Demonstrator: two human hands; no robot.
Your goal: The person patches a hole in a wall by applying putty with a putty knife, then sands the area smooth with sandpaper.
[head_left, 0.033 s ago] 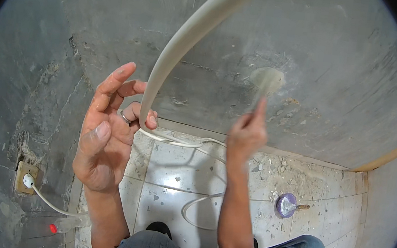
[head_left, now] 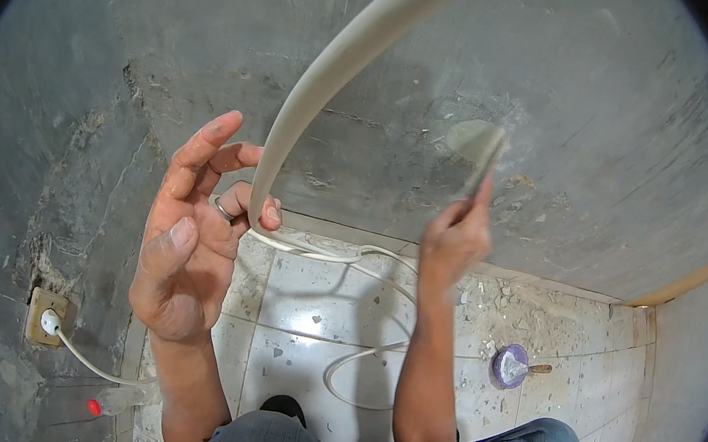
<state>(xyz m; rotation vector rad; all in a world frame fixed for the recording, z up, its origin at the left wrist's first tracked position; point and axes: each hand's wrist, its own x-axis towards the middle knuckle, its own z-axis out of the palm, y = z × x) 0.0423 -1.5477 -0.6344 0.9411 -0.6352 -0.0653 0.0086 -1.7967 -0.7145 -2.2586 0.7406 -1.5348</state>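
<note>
My right hand [head_left: 457, 240] is closed around a putty knife, whose thin narrow blade [head_left: 489, 160] shows nearly edge-on. Its tip lies at the right edge of a pale, smooth oval patch of filler [head_left: 472, 138] on the grey wall. My left hand [head_left: 195, 233] is raised, palm turned up, with fingers apart and loosely bent; a ring sits on one finger and whitish smears mark the fingertips. A thick pale cable [head_left: 322, 78] arches past the ring and little fingers; I cannot tell whether they touch it.
The grey wall [head_left: 622, 164] is cracked and chipped. Plaster crumbs litter the tiled floor [head_left: 314, 299], where a white cord [head_left: 337, 368] lies looped. A purple bowl [head_left: 510, 366] of white paste stands right. A wall socket [head_left: 48, 317] with a plug and a red-capped clear bottle [head_left: 115, 403] are left.
My right hand has moved slightly right and up with the putty knife, bringing the blade from across the filler patch to its right edge. My left hand has stayed still.
</note>
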